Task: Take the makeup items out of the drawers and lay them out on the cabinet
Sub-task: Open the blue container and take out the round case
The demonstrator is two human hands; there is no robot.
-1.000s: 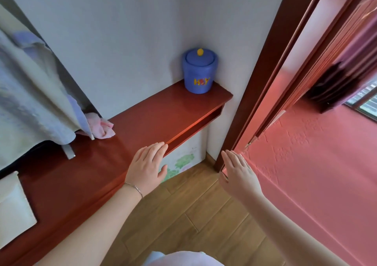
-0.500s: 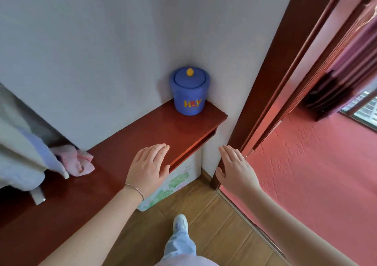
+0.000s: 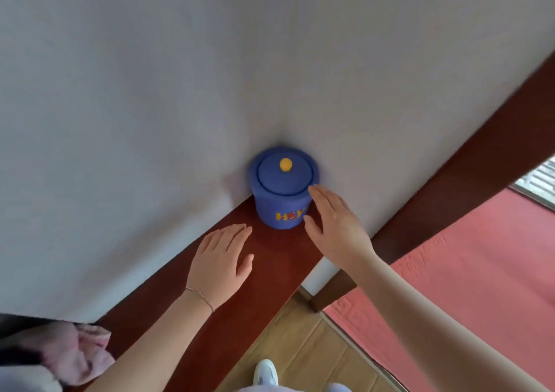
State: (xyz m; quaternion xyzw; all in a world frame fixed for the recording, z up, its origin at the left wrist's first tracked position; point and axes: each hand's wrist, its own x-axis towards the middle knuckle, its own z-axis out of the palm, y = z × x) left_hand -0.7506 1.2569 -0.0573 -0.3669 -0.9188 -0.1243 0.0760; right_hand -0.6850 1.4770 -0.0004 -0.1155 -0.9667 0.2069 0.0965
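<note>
R hand [image 3: 333, 226] reached blue jar [image 3: 280, 202]; fingers straight.

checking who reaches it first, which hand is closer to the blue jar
The right hand: its fingers reach the side of the blue jar, while the left hand lies flat over the cabinet top, short of it.

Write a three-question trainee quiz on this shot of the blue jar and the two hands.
1. True or false: the blue jar has its lid on.
2. Which hand is nearest the jar? A left hand B right hand
3. Fill in: the jar stands on the red-brown ____, in the wall corner.

Key: 1 true; 2 B; 3 cabinet.
</note>
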